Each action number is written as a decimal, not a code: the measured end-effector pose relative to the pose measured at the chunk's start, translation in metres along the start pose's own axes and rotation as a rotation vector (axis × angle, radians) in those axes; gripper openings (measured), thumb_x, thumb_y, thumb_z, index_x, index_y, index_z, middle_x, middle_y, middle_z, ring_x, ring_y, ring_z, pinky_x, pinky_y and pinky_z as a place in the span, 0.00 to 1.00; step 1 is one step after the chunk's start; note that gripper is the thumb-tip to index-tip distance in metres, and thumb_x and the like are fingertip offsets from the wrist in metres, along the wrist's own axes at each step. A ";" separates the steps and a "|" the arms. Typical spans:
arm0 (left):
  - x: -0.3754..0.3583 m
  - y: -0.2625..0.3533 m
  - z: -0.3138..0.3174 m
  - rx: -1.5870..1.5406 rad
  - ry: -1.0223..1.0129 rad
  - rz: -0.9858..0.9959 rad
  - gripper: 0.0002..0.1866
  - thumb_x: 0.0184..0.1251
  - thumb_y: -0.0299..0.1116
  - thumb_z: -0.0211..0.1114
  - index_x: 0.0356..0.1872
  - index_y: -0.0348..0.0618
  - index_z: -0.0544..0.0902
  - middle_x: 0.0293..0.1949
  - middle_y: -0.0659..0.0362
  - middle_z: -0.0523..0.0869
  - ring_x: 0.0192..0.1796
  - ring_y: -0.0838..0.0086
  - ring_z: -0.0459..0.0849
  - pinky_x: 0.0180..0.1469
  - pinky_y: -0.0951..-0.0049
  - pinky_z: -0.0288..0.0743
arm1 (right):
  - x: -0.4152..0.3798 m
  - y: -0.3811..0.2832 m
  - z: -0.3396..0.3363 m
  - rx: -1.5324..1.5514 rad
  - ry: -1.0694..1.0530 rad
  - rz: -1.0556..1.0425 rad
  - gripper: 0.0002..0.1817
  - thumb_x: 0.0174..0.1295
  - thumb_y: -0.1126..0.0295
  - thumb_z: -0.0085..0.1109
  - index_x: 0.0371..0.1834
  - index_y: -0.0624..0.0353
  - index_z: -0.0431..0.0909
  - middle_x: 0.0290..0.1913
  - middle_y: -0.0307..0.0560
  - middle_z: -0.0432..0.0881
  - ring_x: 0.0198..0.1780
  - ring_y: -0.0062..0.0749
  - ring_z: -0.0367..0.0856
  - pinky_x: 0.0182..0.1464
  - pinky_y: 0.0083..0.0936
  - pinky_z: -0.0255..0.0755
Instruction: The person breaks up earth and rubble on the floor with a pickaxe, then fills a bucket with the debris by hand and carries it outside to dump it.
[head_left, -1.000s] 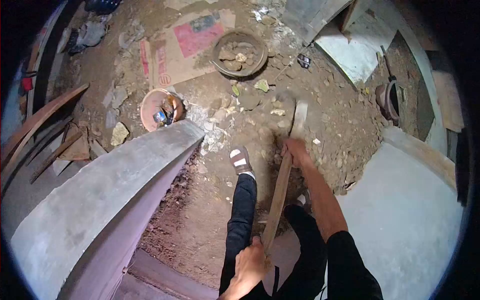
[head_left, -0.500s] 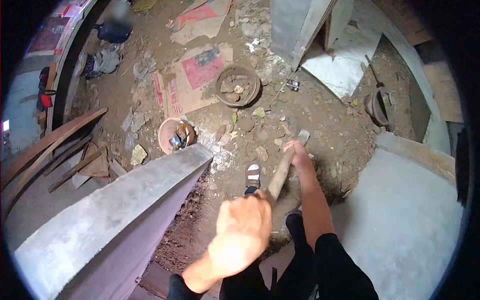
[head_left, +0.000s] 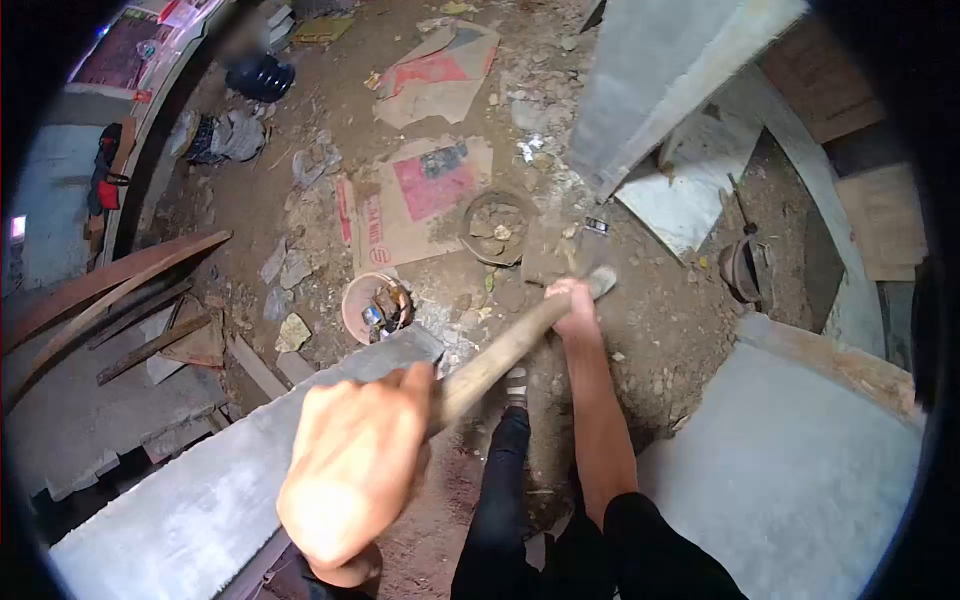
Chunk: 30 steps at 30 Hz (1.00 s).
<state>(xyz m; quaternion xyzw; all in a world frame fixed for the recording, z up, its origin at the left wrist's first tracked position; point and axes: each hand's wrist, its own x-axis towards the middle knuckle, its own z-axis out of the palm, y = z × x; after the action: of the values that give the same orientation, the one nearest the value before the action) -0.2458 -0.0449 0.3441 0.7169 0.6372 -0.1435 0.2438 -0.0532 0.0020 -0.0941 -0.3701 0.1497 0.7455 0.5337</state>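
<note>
My left hand (head_left: 350, 450), large in the foreground, is wrapped round the rear part of a thick wooden handle. Farther out, my right hand (head_left: 574, 306) grips the same handle close to its far end. The handle belongs to what looks like a hoe (head_left: 500, 355). Its muddy blade, seen just beyond the right hand, is hard to tell from the brown soil. Loose dirt and small stones lie under the tool. A round basin (head_left: 467, 243) holding soil and stones sits just past the tool's head.
A pink bucket (head_left: 349, 318) with odds and ends stands left of the tool. Low grey walls flank me at left (head_left: 215, 480) and right (head_left: 800, 440). Flattened cardboard (head_left: 410, 235) lies ahead. A dark bucket (head_left: 738, 272) and a grey upright slab (head_left: 660, 80) are farther right.
My left hand has moved left and slightly up, swinging the handle to a flatter slant. My right hand has shifted slightly left. Both hands keep their grip, and the view has shifted.
</note>
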 end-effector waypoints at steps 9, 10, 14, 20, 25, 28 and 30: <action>-0.035 -0.100 0.228 -0.415 -0.009 -0.522 0.20 0.46 0.23 0.69 0.45 0.45 0.78 0.30 0.44 0.84 0.36 0.48 0.84 0.40 0.54 0.75 | 0.055 0.093 0.039 -0.417 0.262 0.027 0.05 0.64 0.70 0.54 0.33 0.59 0.71 0.25 0.43 0.72 0.23 0.32 0.72 0.27 0.28 0.70; -0.037 -0.104 0.255 -0.421 0.015 -0.522 0.21 0.48 0.23 0.67 0.47 0.46 0.80 0.31 0.44 0.85 0.37 0.50 0.85 0.41 0.55 0.76 | 0.061 0.100 0.032 -0.456 0.314 0.058 0.07 0.63 0.69 0.56 0.37 0.61 0.72 0.26 0.44 0.73 0.22 0.32 0.73 0.25 0.27 0.70; -0.051 -0.113 0.369 -0.502 0.082 -0.557 0.16 0.51 0.25 0.66 0.43 0.45 0.80 0.34 0.44 0.85 0.38 0.46 0.84 0.41 0.52 0.76 | 0.082 0.127 -0.020 -0.649 0.265 -0.128 0.15 0.63 0.65 0.63 0.46 0.64 0.74 0.37 0.42 0.75 0.29 0.28 0.76 0.28 0.28 0.74; -0.051 -0.091 0.425 -0.498 0.026 -0.513 0.13 0.49 0.24 0.65 0.39 0.41 0.78 0.34 0.44 0.85 0.39 0.44 0.84 0.42 0.48 0.76 | 0.061 0.086 -0.049 -0.713 0.228 -0.422 0.24 0.62 0.68 0.62 0.58 0.61 0.66 0.39 0.46 0.76 0.30 0.31 0.79 0.27 0.28 0.75; -0.044 -0.012 0.381 -0.593 -0.145 -0.432 0.14 0.51 0.29 0.67 0.41 0.40 0.79 0.36 0.41 0.85 0.41 0.43 0.84 0.43 0.48 0.77 | 0.014 -0.004 -0.078 -0.761 0.390 -0.363 0.22 0.61 0.72 0.60 0.58 0.63 0.67 0.39 0.47 0.78 0.35 0.31 0.78 0.35 0.32 0.76; -0.043 0.052 0.378 -0.756 -0.247 -0.274 0.18 0.55 0.32 0.63 0.49 0.41 0.78 0.35 0.41 0.85 0.41 0.43 0.84 0.44 0.51 0.78 | -0.005 -0.063 -0.134 -0.925 0.312 -0.415 0.21 0.61 0.71 0.61 0.56 0.63 0.69 0.39 0.46 0.78 0.33 0.32 0.78 0.33 0.33 0.75; -0.033 0.106 0.362 -0.897 -0.368 -0.195 0.27 0.57 0.32 0.65 0.59 0.34 0.71 0.40 0.34 0.84 0.46 0.42 0.84 0.47 0.54 0.78 | -0.038 -0.096 -0.151 -1.027 0.412 -0.209 0.22 0.61 0.70 0.62 0.57 0.63 0.70 0.40 0.46 0.78 0.34 0.32 0.78 0.33 0.34 0.75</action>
<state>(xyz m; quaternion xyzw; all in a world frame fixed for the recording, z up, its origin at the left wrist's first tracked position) -0.1086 -0.2731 0.0751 0.4409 0.6466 -0.0015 0.6225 0.0990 -0.0805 -0.1532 -0.7331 -0.1686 0.5782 0.3160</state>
